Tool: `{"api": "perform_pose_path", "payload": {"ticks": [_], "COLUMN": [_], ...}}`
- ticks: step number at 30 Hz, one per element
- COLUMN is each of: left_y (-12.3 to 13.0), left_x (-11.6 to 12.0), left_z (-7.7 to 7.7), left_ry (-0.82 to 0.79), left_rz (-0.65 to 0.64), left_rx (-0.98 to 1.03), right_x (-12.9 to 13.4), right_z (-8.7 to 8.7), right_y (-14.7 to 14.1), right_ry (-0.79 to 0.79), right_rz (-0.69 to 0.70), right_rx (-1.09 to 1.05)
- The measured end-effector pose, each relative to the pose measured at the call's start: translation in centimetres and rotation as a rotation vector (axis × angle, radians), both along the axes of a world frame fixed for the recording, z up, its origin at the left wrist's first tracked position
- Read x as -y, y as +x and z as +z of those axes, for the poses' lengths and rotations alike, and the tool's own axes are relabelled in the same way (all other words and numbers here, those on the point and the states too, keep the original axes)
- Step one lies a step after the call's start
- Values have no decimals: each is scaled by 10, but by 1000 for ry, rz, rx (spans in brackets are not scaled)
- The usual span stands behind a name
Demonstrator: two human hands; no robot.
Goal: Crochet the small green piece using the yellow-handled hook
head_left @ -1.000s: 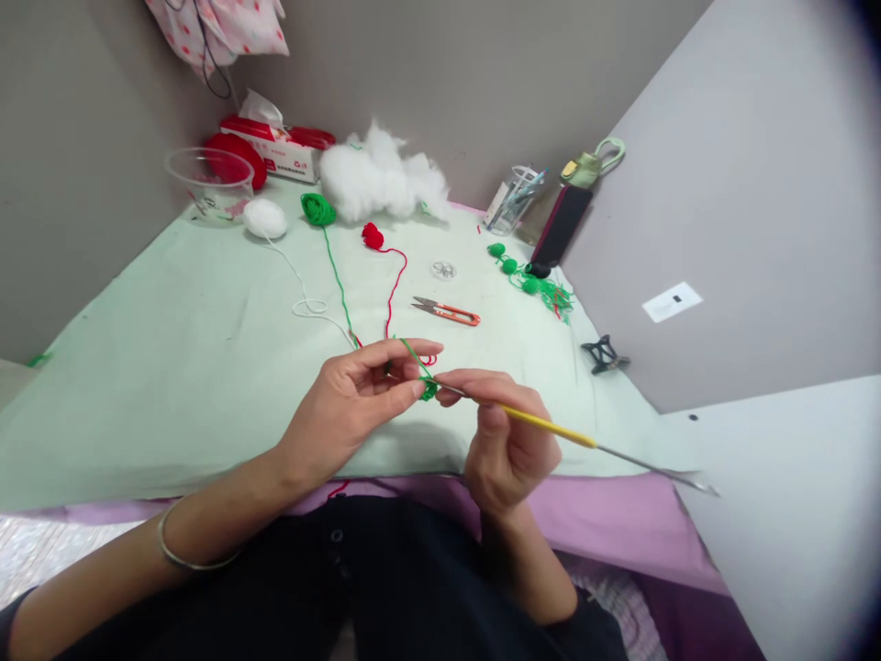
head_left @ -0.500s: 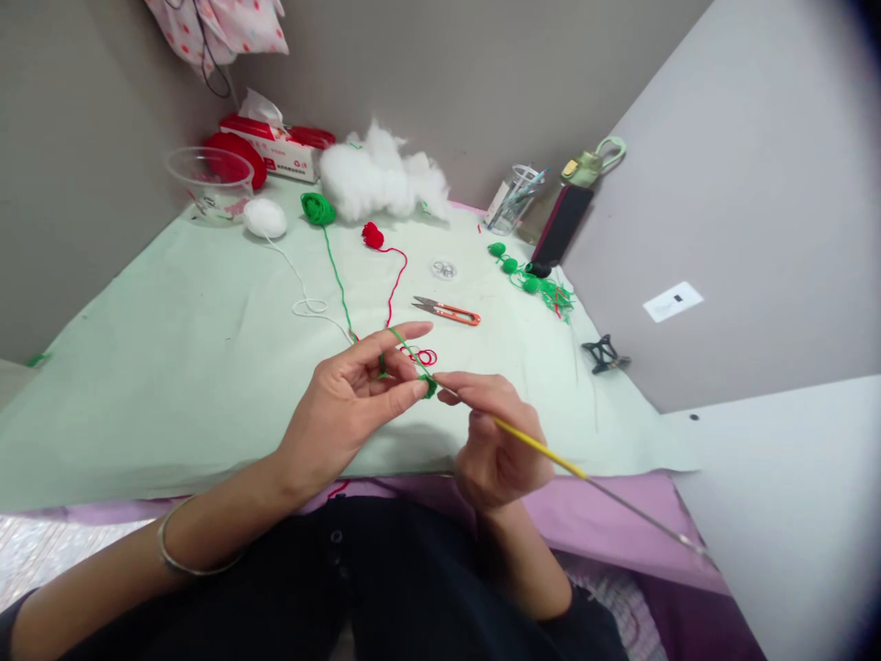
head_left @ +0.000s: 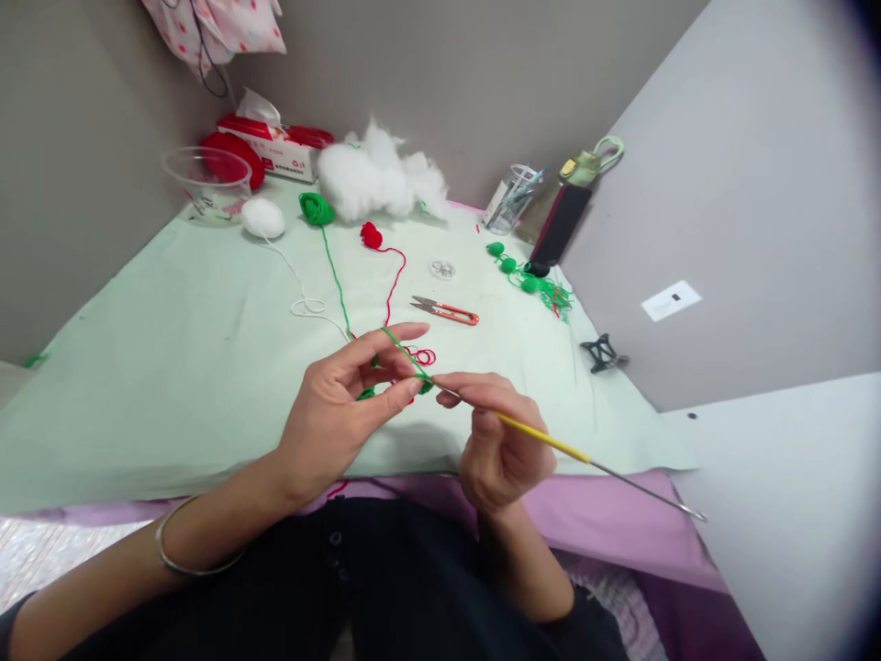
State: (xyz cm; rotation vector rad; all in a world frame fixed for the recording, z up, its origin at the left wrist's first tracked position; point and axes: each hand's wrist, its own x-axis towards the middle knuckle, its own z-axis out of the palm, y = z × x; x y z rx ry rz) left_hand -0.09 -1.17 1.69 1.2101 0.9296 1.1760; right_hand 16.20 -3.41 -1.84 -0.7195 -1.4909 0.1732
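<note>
Pale green, the surface (head_left: 172,367) carries heaped white stuffing (head_left: 378,174). Over its near part, the right hand (head_left: 507,445) is closed around a yellow-handled crochet hook (head_left: 551,441) and the left hand (head_left: 337,395) is pinched narrow, with orange snips (head_left: 455,314) beyond. Between left thumb and fingers sits a green crocheted piece (head_left: 425,386), at the hook's tip, green yarn (head_left: 406,353) crossing the index finger
</note>
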Motion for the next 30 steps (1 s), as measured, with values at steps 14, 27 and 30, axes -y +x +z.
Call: {"api": "perform_pose_path", "payload": {"ticks": [14, 27, 30], "left_y": [3, -2, -3], "left_x": [4, -11, -9], "left_z": [-2, -5, -5], "left_ry": [-4, -273, -182], "left_rz": [17, -177, -199], "left_rx": [39, 328, 261], "right_x": [-1, 3, 2], "right_z": [-3, 3, 8], "right_y": [1, -5, -6], "right_ry": [32, -136, -266], "right_rz": [-81, -59, 77], "right_rx": [142, -76, -231]}}
